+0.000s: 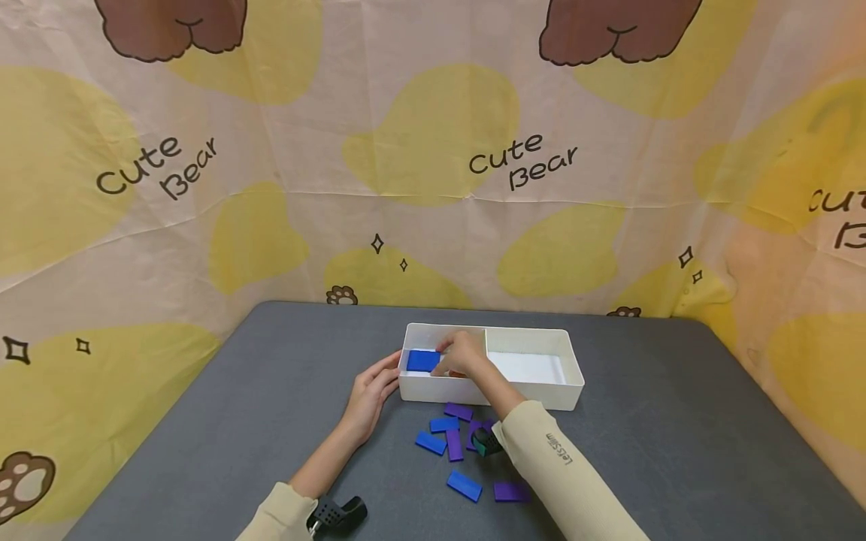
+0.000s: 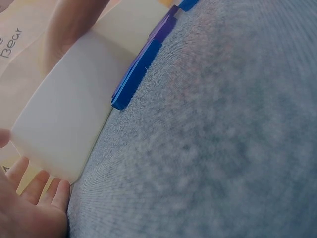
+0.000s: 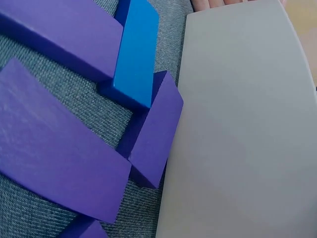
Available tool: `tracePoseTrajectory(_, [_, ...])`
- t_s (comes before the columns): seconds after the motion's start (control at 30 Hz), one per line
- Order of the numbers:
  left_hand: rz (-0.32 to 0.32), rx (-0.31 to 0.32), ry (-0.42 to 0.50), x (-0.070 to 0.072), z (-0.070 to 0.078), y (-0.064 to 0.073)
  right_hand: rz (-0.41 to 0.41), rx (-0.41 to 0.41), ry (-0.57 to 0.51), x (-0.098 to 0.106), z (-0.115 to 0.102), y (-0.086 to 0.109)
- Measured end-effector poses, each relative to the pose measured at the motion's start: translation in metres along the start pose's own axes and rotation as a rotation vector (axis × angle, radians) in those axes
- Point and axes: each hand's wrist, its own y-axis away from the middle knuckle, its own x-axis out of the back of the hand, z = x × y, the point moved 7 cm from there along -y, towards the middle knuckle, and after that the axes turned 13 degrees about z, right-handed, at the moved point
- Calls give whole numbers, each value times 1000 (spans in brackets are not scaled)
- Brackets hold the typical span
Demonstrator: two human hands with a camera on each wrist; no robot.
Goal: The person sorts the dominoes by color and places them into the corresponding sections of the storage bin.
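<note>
A white two-compartment box (image 1: 528,394) stands on the grey table. My left hand (image 1: 368,398) rests at the box's left end, fingers extended along the wall; the left wrist view shows these fingers (image 2: 34,188) spread loosely at the corner. Inside the left compartment is my right hand (image 1: 463,355), fingers pointing down beside flat blue blocks (image 1: 422,361). A bit of orange-red shows beneath that hand, but its fingertips are partly hidden, and whether they pinch anything is unclear. The right compartment shows its white bottom.
Loose blue blocks (image 1: 464,486) and purple blocks (image 1: 455,445) lie scattered before the box, some overlapping. A purple block (image 3: 153,134) lies close against the box's front wall. Behind the table hangs a patterned cloth (image 1: 433,173).
</note>
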Motion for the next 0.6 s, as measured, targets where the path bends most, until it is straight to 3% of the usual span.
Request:
tracePoseTrajectory(0.2, [1, -2, 2, 0, 0, -1, -12, 13, 24, 1, -2, 0])
tracePoseTrajectory(0.43, [-8, -3, -21, 0, 0, 0, -41, -57, -30, -2, 1, 0])
tracePoseTrajectory(0.6, [-7, -3, -21, 0, 0, 0, -53, -48, -39, -2, 0, 0])
